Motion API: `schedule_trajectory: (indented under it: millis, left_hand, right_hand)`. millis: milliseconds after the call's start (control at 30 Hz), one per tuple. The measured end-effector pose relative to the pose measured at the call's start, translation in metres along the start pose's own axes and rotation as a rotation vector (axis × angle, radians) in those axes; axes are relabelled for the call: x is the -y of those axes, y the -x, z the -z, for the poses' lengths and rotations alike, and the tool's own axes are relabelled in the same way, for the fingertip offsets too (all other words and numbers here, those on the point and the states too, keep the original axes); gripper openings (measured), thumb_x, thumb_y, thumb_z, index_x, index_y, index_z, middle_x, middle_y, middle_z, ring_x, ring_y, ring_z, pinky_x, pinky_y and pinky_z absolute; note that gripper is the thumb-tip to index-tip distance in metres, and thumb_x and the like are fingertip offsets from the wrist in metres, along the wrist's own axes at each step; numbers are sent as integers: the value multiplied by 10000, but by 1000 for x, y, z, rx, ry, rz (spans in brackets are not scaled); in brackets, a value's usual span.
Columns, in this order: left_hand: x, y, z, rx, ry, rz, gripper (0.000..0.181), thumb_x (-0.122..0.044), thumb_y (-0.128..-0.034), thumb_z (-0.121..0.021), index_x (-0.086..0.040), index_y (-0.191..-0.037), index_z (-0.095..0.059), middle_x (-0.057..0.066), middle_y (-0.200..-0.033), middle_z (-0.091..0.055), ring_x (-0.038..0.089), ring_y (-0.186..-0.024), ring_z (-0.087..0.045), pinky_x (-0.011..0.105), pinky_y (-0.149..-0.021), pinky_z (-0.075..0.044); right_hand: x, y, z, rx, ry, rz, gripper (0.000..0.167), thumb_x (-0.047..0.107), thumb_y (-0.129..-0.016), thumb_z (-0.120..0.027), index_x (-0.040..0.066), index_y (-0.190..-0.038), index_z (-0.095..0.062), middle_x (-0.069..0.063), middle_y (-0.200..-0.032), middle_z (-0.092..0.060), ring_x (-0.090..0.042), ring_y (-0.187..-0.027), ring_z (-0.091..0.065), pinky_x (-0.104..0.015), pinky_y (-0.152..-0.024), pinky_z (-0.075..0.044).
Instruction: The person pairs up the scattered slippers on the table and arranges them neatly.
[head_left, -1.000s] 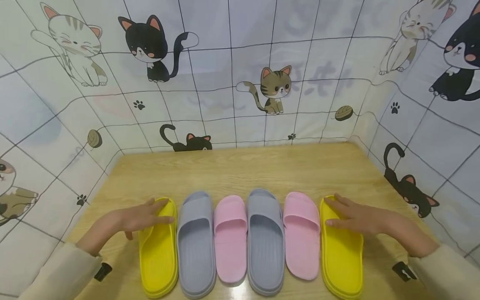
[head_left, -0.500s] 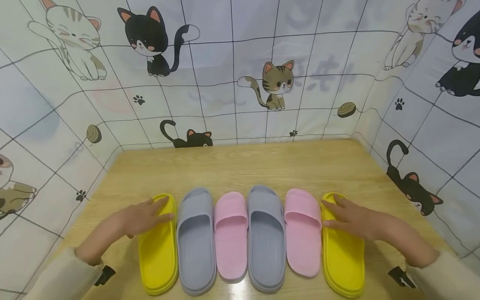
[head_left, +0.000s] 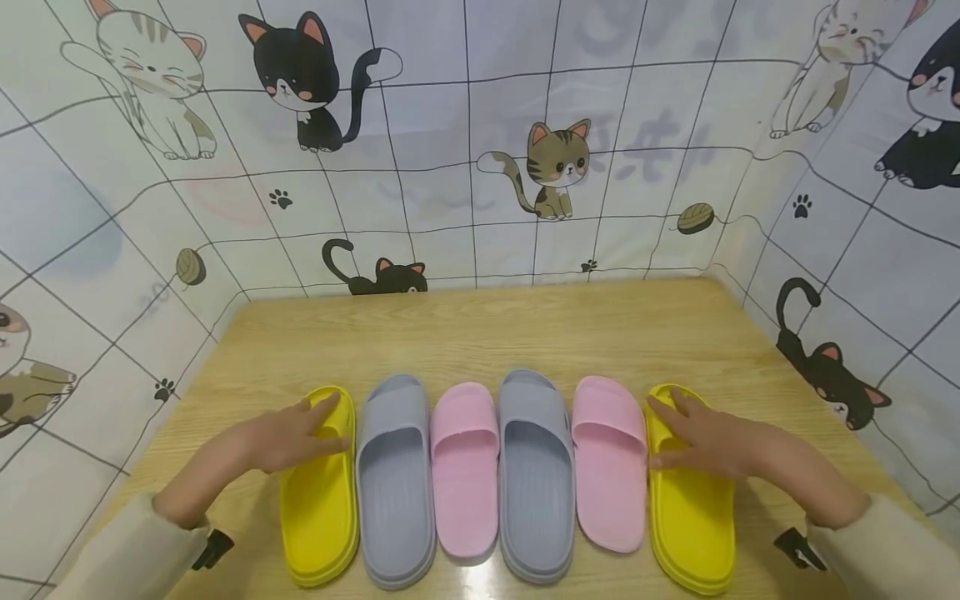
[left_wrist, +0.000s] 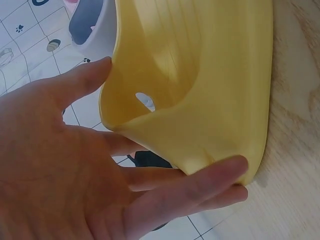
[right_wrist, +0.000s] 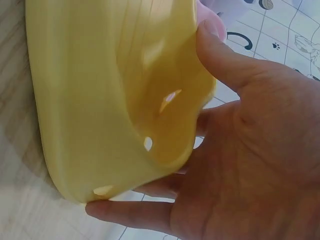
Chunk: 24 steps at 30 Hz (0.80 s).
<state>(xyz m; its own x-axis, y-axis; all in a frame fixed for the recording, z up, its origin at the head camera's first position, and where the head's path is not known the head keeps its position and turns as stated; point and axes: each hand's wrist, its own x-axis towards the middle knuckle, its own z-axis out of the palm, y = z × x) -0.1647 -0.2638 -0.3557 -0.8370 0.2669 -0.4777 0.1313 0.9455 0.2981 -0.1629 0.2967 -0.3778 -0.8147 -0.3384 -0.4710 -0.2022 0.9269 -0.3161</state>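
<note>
In the head view, my left hand rests over the toe strap of the left yellow slide slipper, with index finger and thumb spread across it. The left wrist view shows the thumb at the strap's rim and other fingers along the outer side of that slipper. My right hand lies likewise on the right yellow slide slipper. Its fingers stay fairly straight along the outer side of the strap in the right wrist view. Both yellow slippers lie sole down, toes away from me.
Between the yellow slippers lie a grey slipper, a pink slipper, a second grey slipper and a second pink slipper, side by side. The wooden tabletop meets a cat-print wall covering at back and sides.
The head view has tilted down slightly, so everything sits a little higher. The fingers of my left hand have shifted slightly; both hands stay on the yellow slippers. The row keeps its order.
</note>
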Motion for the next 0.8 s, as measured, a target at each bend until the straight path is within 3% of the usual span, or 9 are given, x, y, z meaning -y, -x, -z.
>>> schedule_trajectory:
  millis: [100,267,533,800]
  left_hand:
    - [0,-1,1,-3,2,-10,944,-613,-1005,-527,23,-1626,-206,446,-1600,-200,664,-1440,-259,797,-1122,-255]
    - [0,-5,3,-8,-12,-24,932,-597,-1004,-539,32,-1618,-228,411,-1600,-270,650,-1461,-233,794,-1138,-230]
    - [5,-12,7,-23,-31,-37,919,-571,-1012,-538,64,-1603,-237,385,-1603,-299,635,-1474,-223,778,-1155,-228]
    - [8,-19,9,-46,-16,-62,896,-535,-1027,-526,82,-1600,-221,374,-1625,-257,635,-1484,-192,775,-1171,-195]
  right_hand:
    - [-4,-1,2,-8,-1,23,1011,628,-951,-611,31,-1645,-182,-486,-1598,-42,-716,-1420,-191,-829,-1079,-255]
    - [-12,-4,5,-31,-1,51,996,583,-959,-631,-8,-1631,-194,-502,-1583,-58,-717,-1422,-186,-819,-1093,-255]
    - [-24,-14,11,-84,-63,96,1115,490,-938,-711,-242,-1507,-91,-515,-1567,-99,-671,-1451,-157,-763,-1168,-169]
    - [-32,-19,18,-83,-53,73,1113,507,-946,-692,-234,-1528,-101,-491,-1593,-56,-669,-1463,-114,-757,-1176,-153]
